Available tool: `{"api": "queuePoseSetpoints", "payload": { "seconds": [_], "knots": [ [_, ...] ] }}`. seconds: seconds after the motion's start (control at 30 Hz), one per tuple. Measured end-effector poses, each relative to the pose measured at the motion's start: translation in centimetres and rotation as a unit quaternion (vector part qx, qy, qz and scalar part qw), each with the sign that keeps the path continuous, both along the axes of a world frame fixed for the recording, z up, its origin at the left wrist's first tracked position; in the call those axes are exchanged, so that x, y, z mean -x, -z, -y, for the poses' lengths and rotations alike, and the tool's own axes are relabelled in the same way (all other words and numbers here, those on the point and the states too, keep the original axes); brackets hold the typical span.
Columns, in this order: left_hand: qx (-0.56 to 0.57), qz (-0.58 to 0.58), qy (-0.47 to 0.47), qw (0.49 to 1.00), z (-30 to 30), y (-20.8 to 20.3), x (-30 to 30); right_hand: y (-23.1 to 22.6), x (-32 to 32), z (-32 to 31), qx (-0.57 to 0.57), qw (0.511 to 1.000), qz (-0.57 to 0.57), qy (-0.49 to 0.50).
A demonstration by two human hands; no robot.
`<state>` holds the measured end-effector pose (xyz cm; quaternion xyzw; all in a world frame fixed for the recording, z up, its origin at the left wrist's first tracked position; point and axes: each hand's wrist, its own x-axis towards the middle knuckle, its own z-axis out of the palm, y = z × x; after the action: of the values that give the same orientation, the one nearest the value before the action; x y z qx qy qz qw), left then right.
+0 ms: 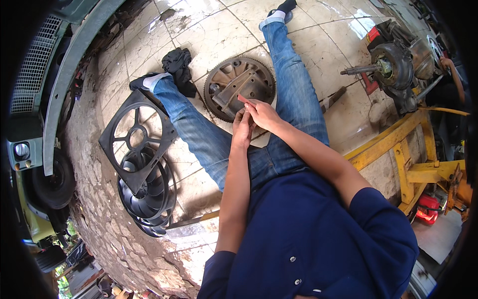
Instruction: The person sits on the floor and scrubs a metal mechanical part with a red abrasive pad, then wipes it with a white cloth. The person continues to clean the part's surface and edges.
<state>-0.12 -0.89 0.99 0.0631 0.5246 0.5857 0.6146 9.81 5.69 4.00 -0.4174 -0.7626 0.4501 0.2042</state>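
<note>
Two bare hands meet above the near edge of the wheel: the right hand [265,114] pinches a reddish strip [245,99] between thumb and fingers, its free end sticking out forward, while the left hand [242,127] has its fingers curled up against the right's fingertips; whether it grips the strip's hidden end or some small part, I cannot tell. The strip looks like abrasive paper, perhaps being used on something small or readied for rubbing; either way, a short, firm pinch close to the working edge should keep it from buckling, and light, even strokes would serve better than hard pressing. Just beyond and below, the toothed wheel [211,101] lies flat on the floor [211,32] between the legs, a casting [256,88] on top of it; grit could drop onto both, so it would be wise to work clear of them and wipe afterwards. A black cloth [177,65] lies near the left foot, though it may be too dirty for that. Farther left, a shroud [110,130] rests partly over the fan [144,200]; to the right are a dark flat tool [334,98] beside the leg, a greasy axle unit [393,65] and a yellow frame [383,142].
</note>
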Motion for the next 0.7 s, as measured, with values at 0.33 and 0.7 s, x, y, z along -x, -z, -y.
{"api": "queuePoseSetpoints", "payload": {
  "seconds": [0.33,0.7],
  "knots": [
    [-0.050,-0.076,-0.041,0.995,-0.2,2.1,0.6,0.3,0.0,-0.1,0.080,0.997,-0.006,0.022],
    [-0.037,-0.039,-0.087,0.995,-0.3,1.6,1.1,0.9,0.0,0.5,-0.014,0.999,-0.034,0.011]
  ]
}}
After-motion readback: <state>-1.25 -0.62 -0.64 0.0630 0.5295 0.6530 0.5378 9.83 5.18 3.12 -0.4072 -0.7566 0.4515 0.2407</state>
